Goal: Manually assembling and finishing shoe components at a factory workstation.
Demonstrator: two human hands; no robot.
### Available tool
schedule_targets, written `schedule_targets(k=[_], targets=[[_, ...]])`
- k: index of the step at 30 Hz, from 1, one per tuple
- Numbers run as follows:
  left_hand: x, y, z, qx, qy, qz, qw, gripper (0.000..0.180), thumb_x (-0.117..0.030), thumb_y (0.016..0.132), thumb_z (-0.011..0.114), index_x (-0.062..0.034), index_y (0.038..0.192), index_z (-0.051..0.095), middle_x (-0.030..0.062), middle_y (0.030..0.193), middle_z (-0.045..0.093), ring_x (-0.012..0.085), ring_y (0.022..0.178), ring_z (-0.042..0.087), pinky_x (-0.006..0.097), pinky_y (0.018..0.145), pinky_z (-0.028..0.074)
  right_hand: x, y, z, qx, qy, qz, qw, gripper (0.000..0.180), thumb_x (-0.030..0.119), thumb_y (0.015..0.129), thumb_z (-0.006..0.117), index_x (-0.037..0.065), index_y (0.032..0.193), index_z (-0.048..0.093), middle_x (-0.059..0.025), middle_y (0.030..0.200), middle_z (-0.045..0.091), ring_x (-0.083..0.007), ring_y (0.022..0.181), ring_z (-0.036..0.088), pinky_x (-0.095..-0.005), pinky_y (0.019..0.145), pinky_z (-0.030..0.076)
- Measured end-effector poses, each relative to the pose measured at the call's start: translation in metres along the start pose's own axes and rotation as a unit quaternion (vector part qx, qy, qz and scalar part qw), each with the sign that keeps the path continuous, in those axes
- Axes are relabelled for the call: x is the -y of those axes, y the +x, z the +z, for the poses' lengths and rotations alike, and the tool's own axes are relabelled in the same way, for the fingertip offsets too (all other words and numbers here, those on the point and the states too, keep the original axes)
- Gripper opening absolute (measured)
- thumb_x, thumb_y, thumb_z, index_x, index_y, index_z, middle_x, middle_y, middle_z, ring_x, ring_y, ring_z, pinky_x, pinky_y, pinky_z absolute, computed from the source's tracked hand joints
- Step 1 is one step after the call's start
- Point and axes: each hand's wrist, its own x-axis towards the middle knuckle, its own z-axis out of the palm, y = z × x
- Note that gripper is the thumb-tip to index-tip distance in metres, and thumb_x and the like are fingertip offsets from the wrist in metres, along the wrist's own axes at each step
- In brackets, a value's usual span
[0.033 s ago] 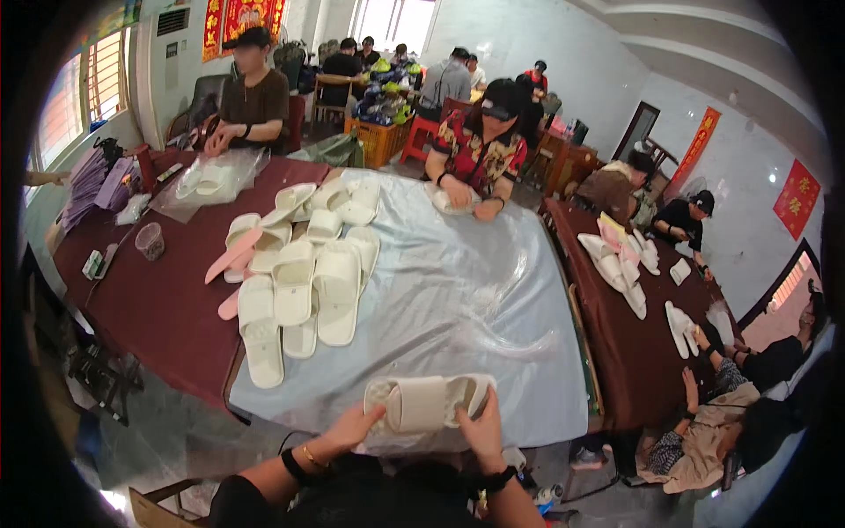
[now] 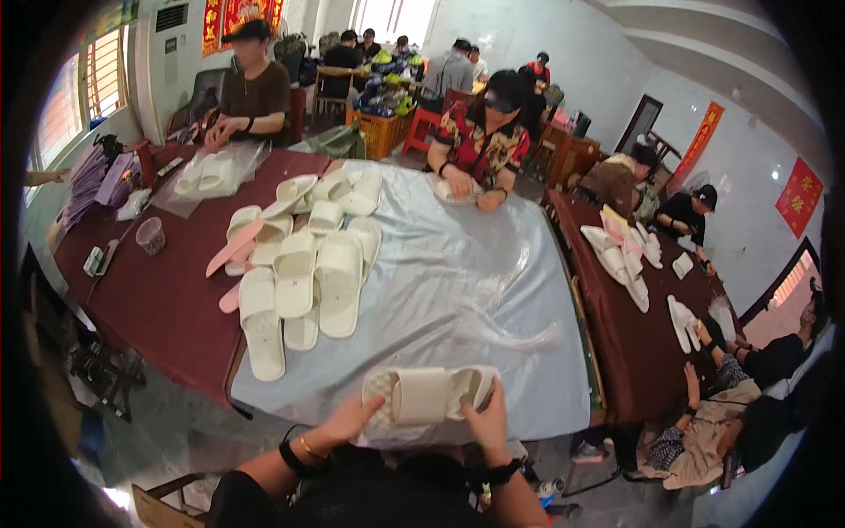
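In the head view, the left hand [image 2: 348, 420] and right hand [image 2: 484, 421] are each clamping an end of a cream-white rubber slipper pair [image 2: 429, 396], lying sideways at the near edge of the plastic-sheeted counter [image 2: 475, 290]. A white slipper pile [image 2: 308, 264] is lying well apart.
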Motion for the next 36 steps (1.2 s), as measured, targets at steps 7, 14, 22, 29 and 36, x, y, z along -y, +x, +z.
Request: schedule_targets(k=[7,14,22,29,36], targets=[[-0.077,0.019,-0.072,-0.004,0.090,0.013,0.996,0.033,-0.023,0.088,0.061,0.0007,0.110,0.061,0.0063,0.096,0.067,0.0127,0.088,0.059,0.029,0.080,0.047,-0.022,0.035,-0.061,-0.154,-0.106,-0.104,0.977,0.065,0.008,0.065,0.067,-0.003,0.125,0.045,-0.0226,0.121,0.052,-0.0378,0.112,0.050,-0.0430,0.096,0.039],[-0.069,0.118,-0.039,0.082,0.227,0.038,0.970,0.038,-0.026,0.085,0.064,0.0038,0.108,0.061,0.0127,0.088,0.066,0.0173,0.081,0.060,0.031,0.073,0.048,0.007,0.051,-0.010,0.045,-0.228,-0.287,0.929,0.063,0.009,0.060,0.066,0.004,0.121,0.052,-0.0167,0.129,0.047,-0.0371,0.115,0.045,-0.0454,0.098,0.035],[-0.016,0.129,-0.019,-0.087,0.346,0.197,0.913,0.060,-0.028,0.082,0.065,0.0017,0.130,0.043,0.0244,0.129,0.047,0.0378,0.120,0.043,0.042,0.102,0.033,-0.024,0.033,0.018,0.041,-0.230,-0.136,0.963,0.069,0.023,0.071,0.070,0.005,0.132,0.043,-0.0264,0.133,0.039,-0.0428,0.121,0.037,-0.0475,0.102,0.031],[0.023,0.060,0.011,-0.077,0.335,0.188,0.920,0.066,-0.019,0.085,0.062,0.0016,0.139,0.030,0.0236,0.144,0.027,0.0370,0.134,0.025,0.043,0.110,0.022,-0.042,-0.003,0.031,0.034,-0.110,-0.095,0.989,0.073,0.023,0.073,0.066,0.000,0.135,0.035,-0.0275,0.134,0.039,-0.0414,0.121,0.039,-0.0450,0.103,0.031],[0.028,0.064,0.035,-0.123,0.251,0.151,0.948,0.062,-0.019,0.088,0.058,0.0024,0.139,0.029,0.0237,0.145,0.025,0.0354,0.136,0.023,0.041,0.111,0.019,-0.059,0.003,0.035,-0.003,-0.064,-0.107,0.992,0.063,0.013,0.075,0.062,-0.001,0.132,0.039,-0.0229,0.130,0.044,-0.0383,0.119,0.041,-0.0429,0.101,0.033]])
